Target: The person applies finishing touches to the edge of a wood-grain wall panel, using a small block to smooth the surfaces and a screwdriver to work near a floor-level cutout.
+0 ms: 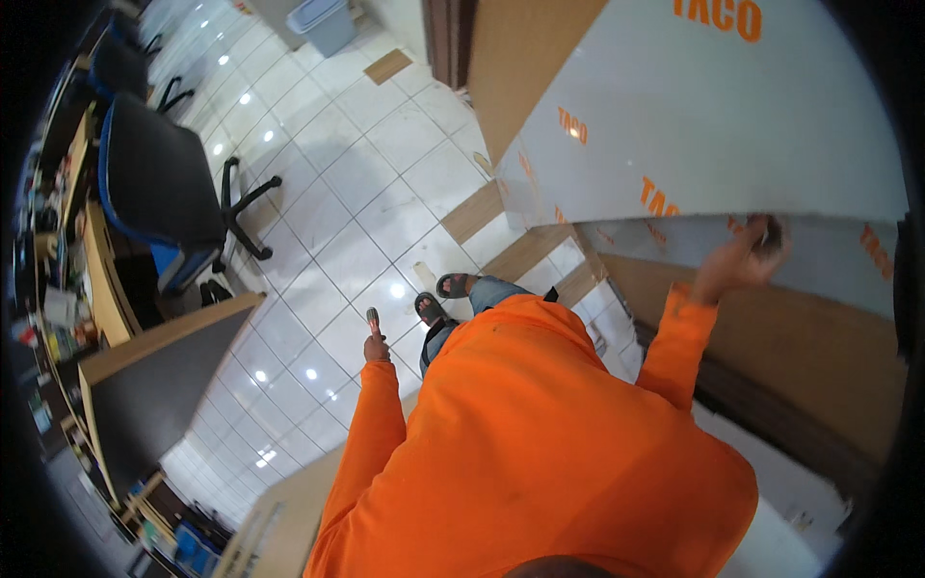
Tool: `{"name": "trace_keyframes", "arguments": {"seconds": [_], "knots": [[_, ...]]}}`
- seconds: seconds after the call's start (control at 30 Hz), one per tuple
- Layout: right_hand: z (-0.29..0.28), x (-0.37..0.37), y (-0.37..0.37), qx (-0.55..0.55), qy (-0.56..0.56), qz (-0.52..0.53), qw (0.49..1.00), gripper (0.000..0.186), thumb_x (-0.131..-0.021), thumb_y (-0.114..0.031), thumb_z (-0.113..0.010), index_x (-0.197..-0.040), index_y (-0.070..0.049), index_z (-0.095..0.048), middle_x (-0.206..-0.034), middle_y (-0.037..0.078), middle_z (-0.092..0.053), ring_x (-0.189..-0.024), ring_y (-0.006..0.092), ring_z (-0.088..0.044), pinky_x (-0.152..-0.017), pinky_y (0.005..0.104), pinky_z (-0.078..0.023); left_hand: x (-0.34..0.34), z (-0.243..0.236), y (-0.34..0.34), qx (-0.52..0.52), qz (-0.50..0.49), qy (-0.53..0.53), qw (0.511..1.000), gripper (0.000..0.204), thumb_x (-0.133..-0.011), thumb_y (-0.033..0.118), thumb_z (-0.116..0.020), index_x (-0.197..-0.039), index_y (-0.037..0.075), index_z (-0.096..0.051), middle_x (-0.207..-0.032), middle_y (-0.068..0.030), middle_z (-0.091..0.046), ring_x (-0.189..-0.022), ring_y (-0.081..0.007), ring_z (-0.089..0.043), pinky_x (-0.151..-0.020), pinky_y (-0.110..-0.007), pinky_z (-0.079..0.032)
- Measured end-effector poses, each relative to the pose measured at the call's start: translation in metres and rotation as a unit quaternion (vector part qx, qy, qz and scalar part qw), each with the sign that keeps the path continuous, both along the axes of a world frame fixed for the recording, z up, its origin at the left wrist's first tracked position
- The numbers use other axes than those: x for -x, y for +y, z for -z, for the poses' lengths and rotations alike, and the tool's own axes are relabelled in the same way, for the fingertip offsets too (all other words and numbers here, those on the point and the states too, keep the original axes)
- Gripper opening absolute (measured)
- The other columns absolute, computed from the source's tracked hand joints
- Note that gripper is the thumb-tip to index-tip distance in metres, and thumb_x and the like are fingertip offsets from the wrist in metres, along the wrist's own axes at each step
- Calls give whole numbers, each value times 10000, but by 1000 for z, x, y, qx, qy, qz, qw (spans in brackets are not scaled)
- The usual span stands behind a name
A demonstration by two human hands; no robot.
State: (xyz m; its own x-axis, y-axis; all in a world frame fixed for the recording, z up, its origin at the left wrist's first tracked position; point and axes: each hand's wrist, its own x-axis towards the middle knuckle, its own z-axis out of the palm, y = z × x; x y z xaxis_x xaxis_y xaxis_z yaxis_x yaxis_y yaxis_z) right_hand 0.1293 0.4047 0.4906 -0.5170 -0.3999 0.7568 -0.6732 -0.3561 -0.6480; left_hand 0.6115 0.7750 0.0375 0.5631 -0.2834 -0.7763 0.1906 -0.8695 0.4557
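My left hand is closed round a slim hand tool, held upright beside my leg over the tiled floor; its exact kind is too small to tell. At upper right, my right hand has curled fingers on the lower edge of a large white panel with orange printing. A dark patch shows between those fingers, too shadowed to identify. Under that edge lies another white printed surface, above a brown board. My orange sleeves lead to both hands, and my sandalled feet stand below.
Wheeled black chairs line cluttered desks on the left, with a grey partition panel at lower left. A grey bin stands at the top. Wood-look strips lie on the white tiles beside the panels.
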Motion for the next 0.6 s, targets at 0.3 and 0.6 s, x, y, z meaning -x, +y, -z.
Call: {"name": "trace_keyframes", "arguments": {"seconds": [0.3,0.6], "knots": [[-25,-52,-11,-85,-65,-154,982,218,-959,-202,-674,-949,16,-667,-815,59,-681,-686,101,-605,-646,249,-500,-65,-30,-41,66,81,-8,995,626,-1006,604,-413,-922,25,-634,-520,5,-435,-379,-124,-424,-364,-307,-329],[-20,-32,-94,-199,138,51,969,432,-923,-515,-633,-798,-124,-769,-664,-32,-708,-605,88,-650,-636,274,-494,-69,-33,-11,41,21,37,998,661,-959,643,-481,-1004,-6,-600,-501,24,-382,-343,-112,-361,-327,-290,-283]]}}
